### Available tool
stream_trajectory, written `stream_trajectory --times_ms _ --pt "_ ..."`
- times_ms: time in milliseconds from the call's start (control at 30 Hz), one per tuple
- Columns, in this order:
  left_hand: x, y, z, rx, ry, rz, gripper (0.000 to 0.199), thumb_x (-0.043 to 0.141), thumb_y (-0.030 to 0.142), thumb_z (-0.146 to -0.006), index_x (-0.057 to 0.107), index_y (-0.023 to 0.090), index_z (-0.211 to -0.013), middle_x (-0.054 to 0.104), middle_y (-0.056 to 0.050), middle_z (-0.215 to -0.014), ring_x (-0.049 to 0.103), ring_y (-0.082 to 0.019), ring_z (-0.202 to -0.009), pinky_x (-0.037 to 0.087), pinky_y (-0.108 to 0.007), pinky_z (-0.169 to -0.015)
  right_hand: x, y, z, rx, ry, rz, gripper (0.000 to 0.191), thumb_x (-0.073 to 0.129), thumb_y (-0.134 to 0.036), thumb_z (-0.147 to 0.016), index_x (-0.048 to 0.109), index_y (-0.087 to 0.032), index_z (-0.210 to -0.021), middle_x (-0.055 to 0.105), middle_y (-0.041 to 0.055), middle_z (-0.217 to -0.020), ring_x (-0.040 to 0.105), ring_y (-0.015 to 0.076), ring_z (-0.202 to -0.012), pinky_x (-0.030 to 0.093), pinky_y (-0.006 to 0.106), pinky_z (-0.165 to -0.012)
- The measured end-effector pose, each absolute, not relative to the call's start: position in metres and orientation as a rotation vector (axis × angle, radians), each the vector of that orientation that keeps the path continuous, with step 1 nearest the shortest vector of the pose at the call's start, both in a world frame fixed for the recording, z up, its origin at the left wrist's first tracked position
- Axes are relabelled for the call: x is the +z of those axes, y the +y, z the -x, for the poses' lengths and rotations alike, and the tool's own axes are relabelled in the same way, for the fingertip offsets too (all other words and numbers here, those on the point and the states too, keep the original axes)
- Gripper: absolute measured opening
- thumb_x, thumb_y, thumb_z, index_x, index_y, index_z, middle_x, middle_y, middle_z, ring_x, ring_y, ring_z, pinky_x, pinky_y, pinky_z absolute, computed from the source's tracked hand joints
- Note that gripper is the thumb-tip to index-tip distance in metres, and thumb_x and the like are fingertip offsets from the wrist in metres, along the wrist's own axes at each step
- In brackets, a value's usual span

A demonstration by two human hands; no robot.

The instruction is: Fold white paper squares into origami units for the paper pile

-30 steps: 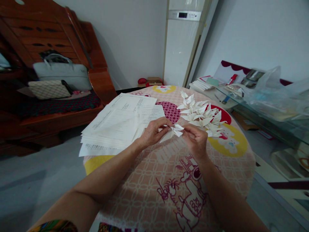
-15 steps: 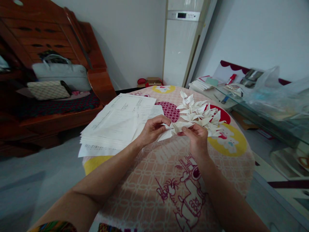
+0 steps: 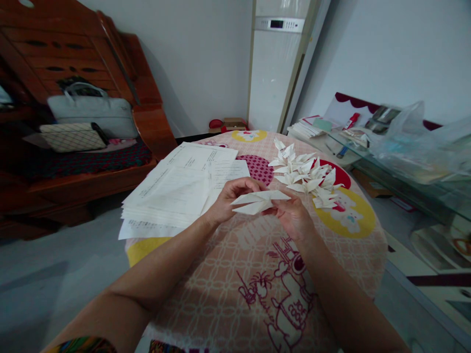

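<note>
Between my two hands is a folded white paper piece [image 3: 257, 200], long and pointed at its ends, held just above the round table. My left hand [image 3: 235, 196] grips it from the left and behind, its fingers curled and partly hidden by the paper. At the other end my right hand [image 3: 292, 213] pinches it, the fingertips partly behind the folds. Several folded paper cranes [image 3: 307, 171] lie clustered on the cloth beyond my right hand. To the left of my left hand rests a stack of printed paper sheets [image 3: 172, 191].
A patterned cloth [image 3: 221, 279] covers the round table. On the right, a glass-topped stand [image 3: 397, 171] holds a clear plastic bag [image 3: 405, 137] and papers. A wooden bench [image 3: 143, 117] with a grey bag [image 3: 95, 115] stands left; a white tall appliance [image 3: 274, 73] is behind.
The folded paper has been turned, so its long pointed side now faces me. My left fingers have moved right behind it, and both hands are closer together.
</note>
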State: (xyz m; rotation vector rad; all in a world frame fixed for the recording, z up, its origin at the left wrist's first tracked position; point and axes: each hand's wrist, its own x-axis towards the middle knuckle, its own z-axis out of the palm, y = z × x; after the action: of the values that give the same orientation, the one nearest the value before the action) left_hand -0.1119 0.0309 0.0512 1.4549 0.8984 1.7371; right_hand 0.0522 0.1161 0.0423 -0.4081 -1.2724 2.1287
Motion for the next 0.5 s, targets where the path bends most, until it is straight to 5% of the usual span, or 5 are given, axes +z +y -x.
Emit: stream_trajectory --times_ms 500 --pt "0.0557 0.0298 0.1053 1.762 0.989 -1.434 0.032 0.079 0.044 -0.074 0.068 0.015 -0.085 0.071 -0.008 -0.090 0.066 -0.015 -0.077 0.052 -0.027 -0.070 0.0435 0.1131 -0.0511 2.075 -1.254 0.458 0.025 0.083 -0.030 -0.064 0.070 -0.017 -0.080 0.069 -0.0005 -0.060 0.062 0.0136 -0.045 0.054 0.025 -0.044"
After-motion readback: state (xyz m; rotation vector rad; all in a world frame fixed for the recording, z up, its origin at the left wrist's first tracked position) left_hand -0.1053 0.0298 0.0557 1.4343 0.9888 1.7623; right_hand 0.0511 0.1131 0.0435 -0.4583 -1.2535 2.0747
